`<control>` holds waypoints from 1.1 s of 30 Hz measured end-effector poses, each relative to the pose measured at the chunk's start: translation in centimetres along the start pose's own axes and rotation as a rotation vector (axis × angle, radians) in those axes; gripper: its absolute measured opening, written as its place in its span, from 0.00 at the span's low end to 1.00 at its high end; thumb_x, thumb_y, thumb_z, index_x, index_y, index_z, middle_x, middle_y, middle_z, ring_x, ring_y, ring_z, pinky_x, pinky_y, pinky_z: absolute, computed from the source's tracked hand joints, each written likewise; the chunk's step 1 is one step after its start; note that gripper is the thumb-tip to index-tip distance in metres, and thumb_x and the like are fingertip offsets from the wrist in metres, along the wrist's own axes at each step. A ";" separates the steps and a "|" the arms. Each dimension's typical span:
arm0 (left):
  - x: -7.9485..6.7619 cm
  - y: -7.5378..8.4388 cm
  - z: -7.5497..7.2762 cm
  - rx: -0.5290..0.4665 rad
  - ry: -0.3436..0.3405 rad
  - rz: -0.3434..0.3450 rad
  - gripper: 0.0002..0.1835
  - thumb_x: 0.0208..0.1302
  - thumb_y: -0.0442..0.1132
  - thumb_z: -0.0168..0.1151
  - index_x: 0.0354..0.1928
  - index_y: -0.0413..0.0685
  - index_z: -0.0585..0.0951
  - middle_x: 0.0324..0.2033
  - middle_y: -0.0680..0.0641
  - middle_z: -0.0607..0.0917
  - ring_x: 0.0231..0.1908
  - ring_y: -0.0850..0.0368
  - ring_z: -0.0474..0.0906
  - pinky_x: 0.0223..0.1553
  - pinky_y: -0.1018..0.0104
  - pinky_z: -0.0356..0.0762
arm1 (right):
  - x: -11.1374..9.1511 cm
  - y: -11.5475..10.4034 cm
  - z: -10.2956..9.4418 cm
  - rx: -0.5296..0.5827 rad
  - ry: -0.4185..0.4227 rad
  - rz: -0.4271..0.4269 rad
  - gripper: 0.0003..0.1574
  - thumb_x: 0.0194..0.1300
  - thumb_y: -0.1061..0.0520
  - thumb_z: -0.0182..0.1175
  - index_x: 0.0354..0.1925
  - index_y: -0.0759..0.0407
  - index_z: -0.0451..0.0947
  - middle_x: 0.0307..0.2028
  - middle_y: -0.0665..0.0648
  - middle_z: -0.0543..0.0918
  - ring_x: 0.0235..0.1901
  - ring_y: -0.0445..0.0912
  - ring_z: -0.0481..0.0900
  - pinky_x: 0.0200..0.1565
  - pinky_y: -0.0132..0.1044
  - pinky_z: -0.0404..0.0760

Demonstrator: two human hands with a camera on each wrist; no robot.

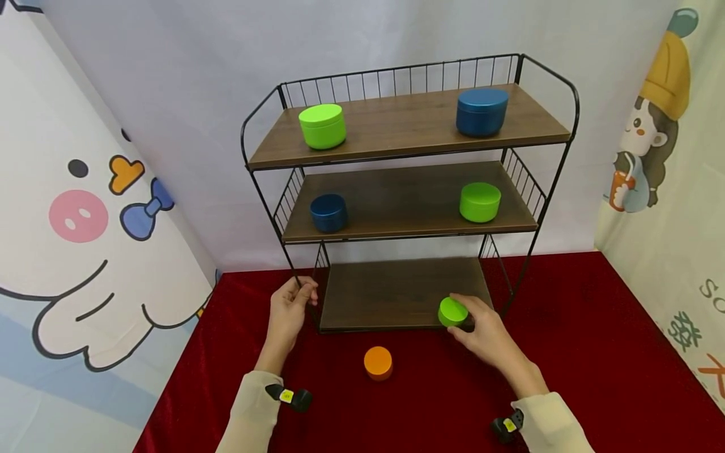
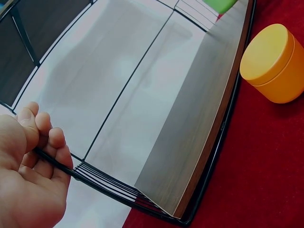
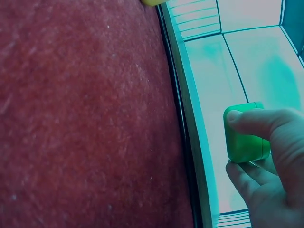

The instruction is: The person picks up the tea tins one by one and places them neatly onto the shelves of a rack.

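Note:
My right hand (image 1: 481,330) grips a small round green tin (image 1: 452,312) between thumb and fingers at the right front of the bottom shelf (image 1: 391,292). In the right wrist view the thumb lies on one side of the green tin (image 3: 244,135) and the fingers on the other. My left hand (image 1: 291,308) holds the black metal frame at the rack's lower left; in the left wrist view its fingers curl round the black rod (image 2: 57,164). An orange round tin (image 1: 377,363) stands on the red cloth in front of the rack, between the two hands.
On the top shelf (image 1: 396,126) stand a green tin (image 1: 323,128) at left and a blue tin (image 1: 481,113) at right. The middle shelf (image 1: 396,195) bears a blue tin (image 1: 328,213) and a green tin (image 1: 479,202). Red cloth (image 1: 572,340) covers the table.

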State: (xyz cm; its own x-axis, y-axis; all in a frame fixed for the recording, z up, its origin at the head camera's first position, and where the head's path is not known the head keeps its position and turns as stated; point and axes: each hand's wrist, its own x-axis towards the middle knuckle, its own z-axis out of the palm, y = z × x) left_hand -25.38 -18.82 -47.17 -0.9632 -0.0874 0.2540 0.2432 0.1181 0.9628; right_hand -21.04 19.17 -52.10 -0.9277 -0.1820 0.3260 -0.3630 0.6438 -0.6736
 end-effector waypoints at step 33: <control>-0.1 0.1 -0.1 0.005 -0.006 0.005 0.08 0.77 0.31 0.56 0.43 0.32 0.80 0.26 0.51 0.80 0.31 0.55 0.79 0.38 0.70 0.81 | 0.5 2.3 -0.6 -0.025 0.004 0.101 0.41 0.61 0.68 0.70 0.70 0.69 0.68 0.64 0.75 0.73 0.61 0.70 0.75 0.59 0.65 0.78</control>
State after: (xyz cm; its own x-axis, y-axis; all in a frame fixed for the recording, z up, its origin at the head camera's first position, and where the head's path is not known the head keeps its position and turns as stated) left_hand -25.28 -18.89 -47.12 -0.9627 -0.0807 0.2583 0.2476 0.1232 0.9610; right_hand -22.30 21.02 -53.14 -0.9590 -0.1125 0.2600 -0.2655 0.6768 -0.6866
